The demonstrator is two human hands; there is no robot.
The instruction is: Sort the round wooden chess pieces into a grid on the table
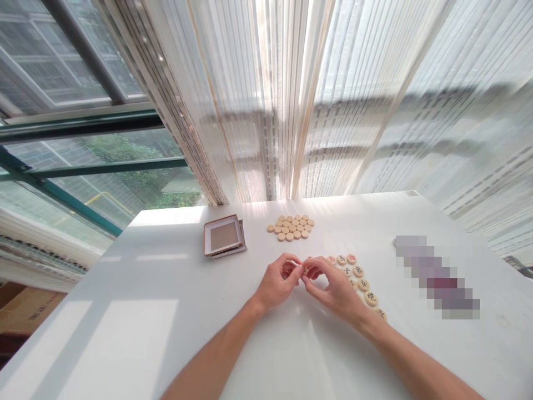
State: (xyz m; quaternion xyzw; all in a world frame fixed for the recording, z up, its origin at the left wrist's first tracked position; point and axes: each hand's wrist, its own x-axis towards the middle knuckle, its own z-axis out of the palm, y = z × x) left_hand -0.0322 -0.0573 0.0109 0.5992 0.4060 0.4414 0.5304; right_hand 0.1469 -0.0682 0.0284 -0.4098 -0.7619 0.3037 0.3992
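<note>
My left hand [278,282] and my right hand [331,286] meet over the middle of the white table. Between their fingertips is a small round xiangqi piece [305,270], mostly covered by the fingers. Face-up xiangqi pieces [358,271] with red or black characters lie in rows beside and beyond my right hand, which hides some of them. Farther back, a cluster of plain-looking wooden pieces [292,228] lies flat, with no characters showing.
An open shallow box [225,236] sits on the back left of the white table [200,333]. A pixelated object [437,278] lies at the right. Striped curtains [266,100] hang behind the table's far edge, with a window at the left. A cardboard box [33,311] stands below, left.
</note>
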